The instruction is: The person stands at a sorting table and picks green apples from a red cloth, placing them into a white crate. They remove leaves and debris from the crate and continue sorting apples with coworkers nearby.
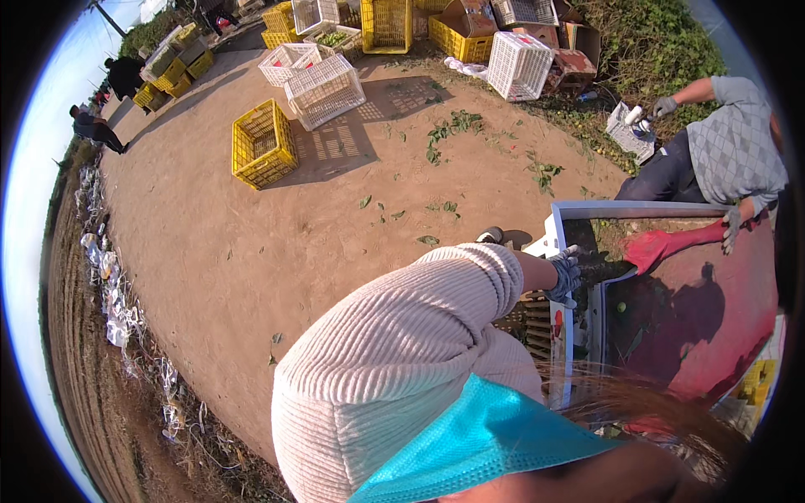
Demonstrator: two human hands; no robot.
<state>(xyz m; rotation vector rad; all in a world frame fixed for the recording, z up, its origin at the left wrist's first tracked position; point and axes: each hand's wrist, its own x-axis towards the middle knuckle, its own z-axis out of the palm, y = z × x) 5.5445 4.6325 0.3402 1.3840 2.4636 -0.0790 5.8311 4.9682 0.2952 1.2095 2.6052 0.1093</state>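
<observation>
My left hand point(564, 276), in a grey-blue glove, rests at the pale metal frame point(560, 352) of a large bin or sorting table, its fingers apart. Whatever lies under the palm is hidden. My right hand is out of view. Inside the frame is a dusty red surface point(748, 276) with a small round green fruit point(621, 307) on it and shadows across it. A red fabric piece point(654, 248) spans the far part, beside a co-worker's gloved hand point(731, 229). My ribbed sleeve and a turquoise face mask point(490, 440) cover much of the lower middle.
A co-worker point(736, 144) bends at the right, the other gloved hand near a white crate point(631, 133). A yellow plastic crate point(264, 144) and white crates point(325, 91) stand on the dirt ground, with leaves scattered about. Further people and stacked crates are at upper left.
</observation>
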